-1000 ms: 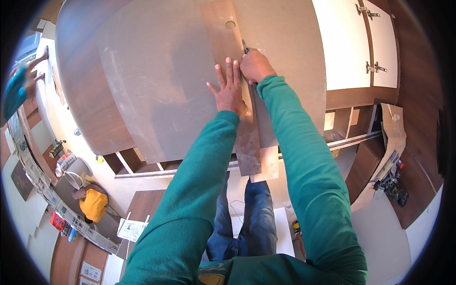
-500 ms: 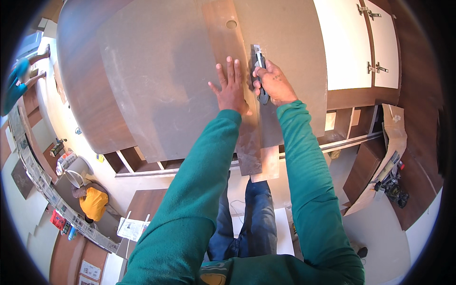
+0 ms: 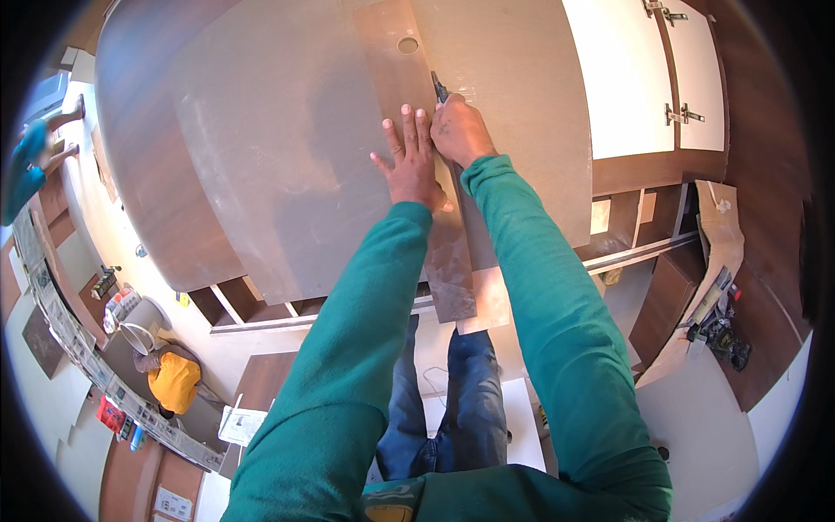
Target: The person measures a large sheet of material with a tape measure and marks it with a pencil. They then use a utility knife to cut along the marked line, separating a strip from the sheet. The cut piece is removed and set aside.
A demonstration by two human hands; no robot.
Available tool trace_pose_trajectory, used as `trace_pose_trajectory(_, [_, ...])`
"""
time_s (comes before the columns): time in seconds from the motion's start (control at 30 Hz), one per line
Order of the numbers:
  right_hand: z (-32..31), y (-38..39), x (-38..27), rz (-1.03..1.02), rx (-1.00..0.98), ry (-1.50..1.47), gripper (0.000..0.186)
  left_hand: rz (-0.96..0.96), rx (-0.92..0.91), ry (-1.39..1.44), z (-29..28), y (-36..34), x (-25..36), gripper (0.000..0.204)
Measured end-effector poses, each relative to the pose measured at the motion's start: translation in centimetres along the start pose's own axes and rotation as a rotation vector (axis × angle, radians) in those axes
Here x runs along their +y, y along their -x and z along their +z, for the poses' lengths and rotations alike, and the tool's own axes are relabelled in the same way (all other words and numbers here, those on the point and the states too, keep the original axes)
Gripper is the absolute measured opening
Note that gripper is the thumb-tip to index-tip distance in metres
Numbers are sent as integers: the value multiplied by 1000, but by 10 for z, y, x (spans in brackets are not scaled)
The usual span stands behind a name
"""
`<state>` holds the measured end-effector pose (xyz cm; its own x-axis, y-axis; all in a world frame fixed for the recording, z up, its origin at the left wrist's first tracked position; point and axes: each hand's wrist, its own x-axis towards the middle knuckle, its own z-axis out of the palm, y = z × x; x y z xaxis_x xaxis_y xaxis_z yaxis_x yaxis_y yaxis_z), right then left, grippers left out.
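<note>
My left hand (image 3: 410,167) presses down on a long brown wooden strip (image 3: 450,261), its fingers spread and holding nothing. A round hole shows near the strip's far end. Just to the right, my right hand (image 3: 461,130) is closed around a utility knife (image 3: 441,90). The knife's front end pokes out past my fingers beside the strip's right edge; the rest of it is hidden by the hand. Under the strip lies a large grey-brown sheet (image 3: 278,148). A lighter strip (image 3: 487,300) sticks out from beneath the wooden one toward me.
White cabinet doors (image 3: 622,83) with metal hinges lie to the right. Open compartments (image 3: 248,300) run below the sheet's near edge. Cardboard (image 3: 718,230) and tools lean at the right. At left are a yellow cloth-like item (image 3: 174,383), a bucket (image 3: 139,335) and another person's teal sleeve (image 3: 30,148).
My right hand has shifted left and a little farther away with the knife, now against the strip's edge and turned more over it. My left hand stays on the strip.
</note>
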<state>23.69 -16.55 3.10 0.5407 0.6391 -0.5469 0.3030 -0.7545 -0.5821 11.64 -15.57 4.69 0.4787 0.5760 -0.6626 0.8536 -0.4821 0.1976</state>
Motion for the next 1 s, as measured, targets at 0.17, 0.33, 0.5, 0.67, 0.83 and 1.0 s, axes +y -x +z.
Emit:
trace_pose_trajectory(0.17, [4, 1, -5, -14, 44, -19, 39, 3, 8, 23, 5, -1, -1, 165])
trace_pose_trajectory(0.33, [2, 3, -10, 51, 42, -39, 39, 42, 57, 64, 8, -3, -5, 167])
trace_pose_trajectory(0.5, [2, 5, -8, 26, 37, -66, 40, -3, 29, 56, 5, -1, -1, 168])
trace_pose_trajectory(0.67, [4, 3, -7, 1, 51, -45, 40, 4, 57, 29, 6, 0, -1, 167])
trace_pose_trajectory(0.83, [-1, -6, -12, -57, 44, 85, 40, 63, 96, 25, 20, -8, -10, 159])
trace_pose_trajectory(1.0, [-6, -28, -11, -168, -131, 403, 31, 102, 134, 59, 26, -8, -13, 152])
